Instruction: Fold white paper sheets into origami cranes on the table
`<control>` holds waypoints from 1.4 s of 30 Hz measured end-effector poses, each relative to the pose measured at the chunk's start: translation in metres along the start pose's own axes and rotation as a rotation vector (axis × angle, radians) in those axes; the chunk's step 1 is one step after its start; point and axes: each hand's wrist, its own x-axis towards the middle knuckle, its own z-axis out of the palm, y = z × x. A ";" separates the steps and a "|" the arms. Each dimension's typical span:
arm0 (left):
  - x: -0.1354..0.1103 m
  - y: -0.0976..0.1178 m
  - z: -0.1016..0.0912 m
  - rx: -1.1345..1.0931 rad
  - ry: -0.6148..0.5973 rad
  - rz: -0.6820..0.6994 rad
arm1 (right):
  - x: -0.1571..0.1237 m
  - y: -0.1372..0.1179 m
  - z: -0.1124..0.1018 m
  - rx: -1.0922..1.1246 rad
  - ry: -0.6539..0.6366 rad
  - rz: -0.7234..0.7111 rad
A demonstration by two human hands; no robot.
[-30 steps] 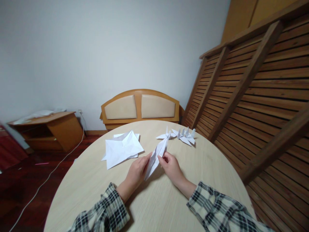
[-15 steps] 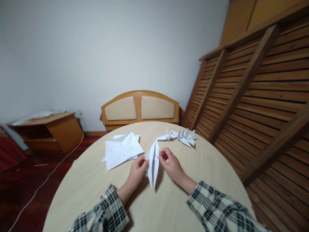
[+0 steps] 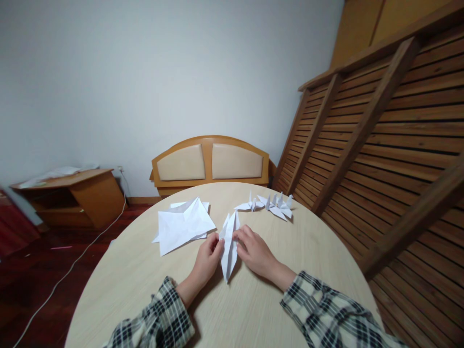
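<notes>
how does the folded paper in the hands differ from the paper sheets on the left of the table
The folded paper is narrow with pointed ends, while the paper sheets are broad and flatter. The left hand and right hand hold the folded paper; the paper sheets lie on the table. Both are white.
</notes>
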 end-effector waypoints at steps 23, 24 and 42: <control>0.004 -0.007 0.001 -0.048 0.150 -0.034 | 0.012 0.003 0.014 1.089 0.146 0.431; 0.004 -0.007 0.001 -0.050 0.153 -0.039 | 0.011 0.001 0.013 1.120 0.124 0.448; 0.012 -0.021 0.000 -0.160 0.228 -0.171 | 0.011 0.004 0.015 0.798 0.274 0.306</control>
